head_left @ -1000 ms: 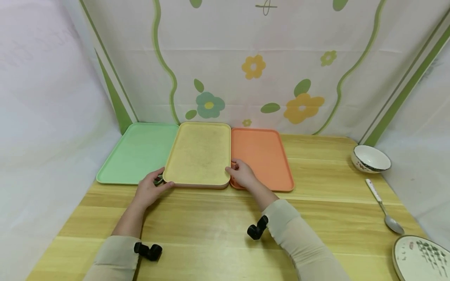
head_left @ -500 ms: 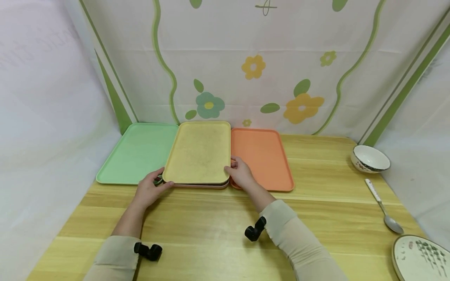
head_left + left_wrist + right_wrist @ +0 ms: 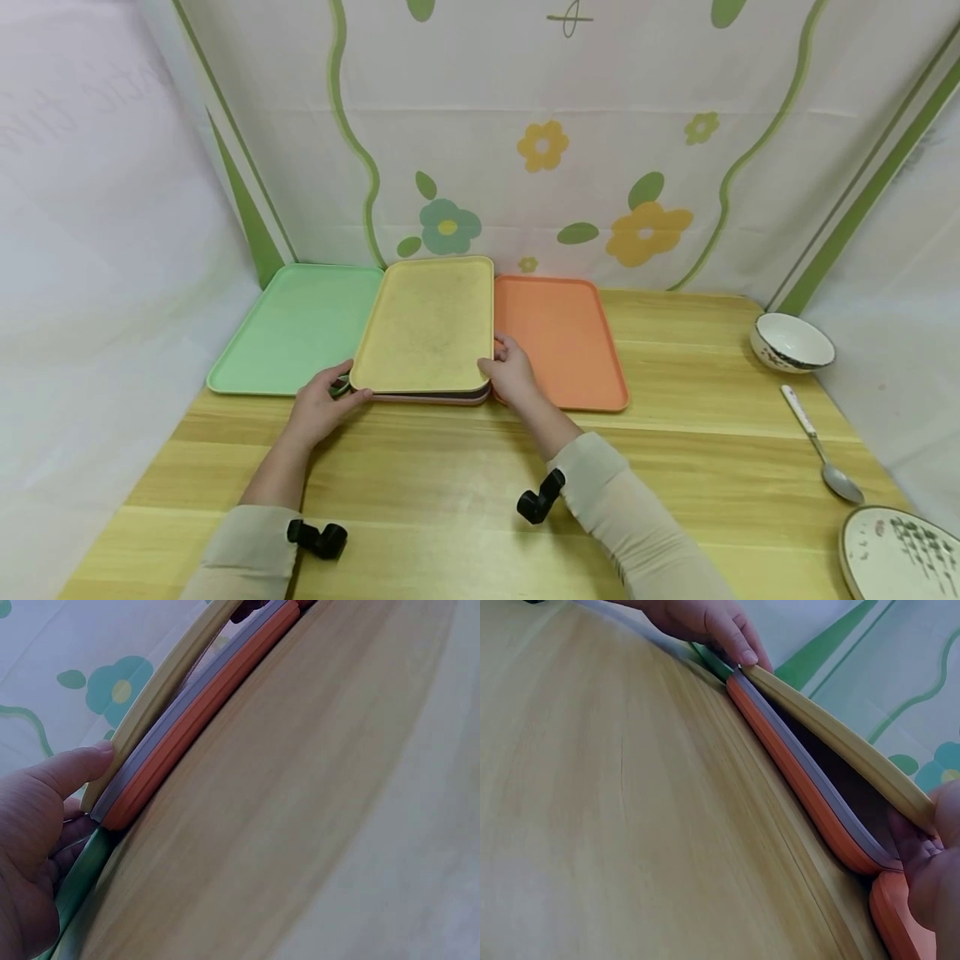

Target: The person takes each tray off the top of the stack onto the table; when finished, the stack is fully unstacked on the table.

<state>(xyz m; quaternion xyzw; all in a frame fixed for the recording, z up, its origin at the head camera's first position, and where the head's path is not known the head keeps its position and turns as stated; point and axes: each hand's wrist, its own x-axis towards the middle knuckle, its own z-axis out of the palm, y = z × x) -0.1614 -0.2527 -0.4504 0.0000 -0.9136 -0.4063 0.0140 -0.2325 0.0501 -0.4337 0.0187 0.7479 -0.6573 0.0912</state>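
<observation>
A yellow tray (image 3: pixel 426 325) lies on top of a stack of trays (image 3: pixel 435 397) at the back middle of the wooden table (image 3: pixel 450 483). Its near edge is tilted up off a grey tray (image 3: pixel 174 729) and a salmon tray (image 3: pixel 196 727) below. My left hand (image 3: pixel 335 395) pinches the yellow tray's near-left corner, thumb on the rim (image 3: pixel 161 690). My right hand (image 3: pixel 501 363) grips the near-right corner. In the right wrist view a dark gap shows under the yellow rim (image 3: pixel 832 746).
A green tray (image 3: pixel 296 325) lies left of the stack and an orange tray (image 3: pixel 558 337) lies right of it, both against the flowered backdrop. At the right edge of the table are a bowl (image 3: pixel 792 342), a spoon (image 3: pixel 821 450) and a patterned plate (image 3: pixel 896 554).
The yellow tray's near edge has lifted off the trays beneath it, opening a gap. Both hands have stayed at its near corners.
</observation>
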